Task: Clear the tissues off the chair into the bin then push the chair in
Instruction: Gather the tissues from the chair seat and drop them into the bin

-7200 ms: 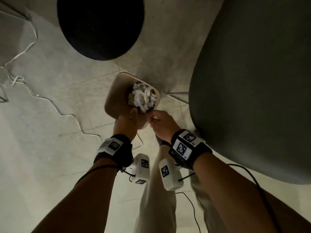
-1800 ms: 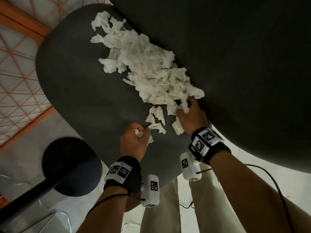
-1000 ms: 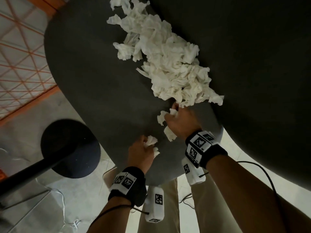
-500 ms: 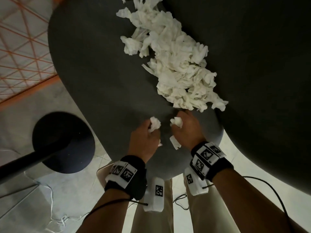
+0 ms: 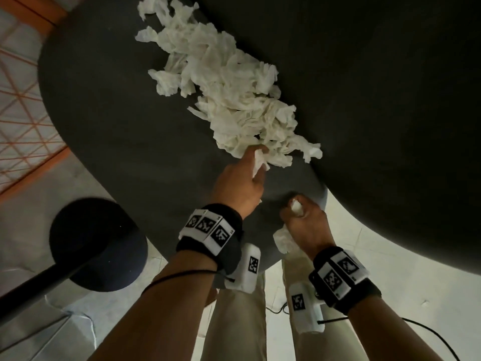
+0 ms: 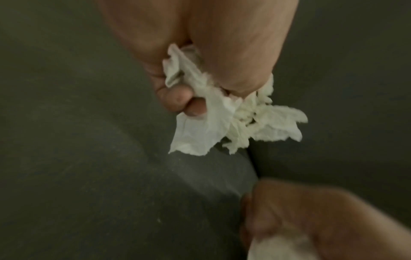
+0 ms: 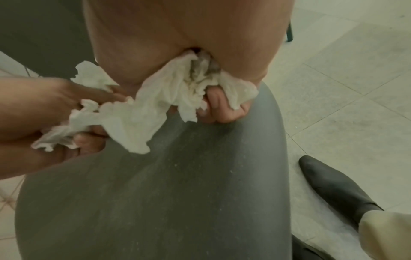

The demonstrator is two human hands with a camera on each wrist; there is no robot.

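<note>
A long heap of crumpled white tissues [image 5: 229, 100] lies across the dark grey chair seat [image 5: 117, 121]. My left hand [image 5: 250, 165] reaches into the heap's near end and pinches a tissue [image 6: 222, 114] between thumb and fingers. Nearer the seat's front edge, my right hand [image 5: 299, 212] is curled round a wad of tissue [image 7: 177, 91], and a loose end [image 5: 283, 239] hangs below the fist. The right wrist view shows both hands close together over the seat [image 7: 155, 202]. The bin is out of sight.
A black round base with a pole [image 5: 96, 243] stands on the floor at the left. An orange-lined surface [image 5: 20, 113] lies beyond it. A large dark surface [image 5: 390, 100] rises to the right of the seat. My shoe [image 7: 333, 184] is on the pale tiles beside the chair.
My left hand has moved forward from the seat's front to the near end of the heap. My right hand has drawn back toward the front edge, still holding its tissue.
</note>
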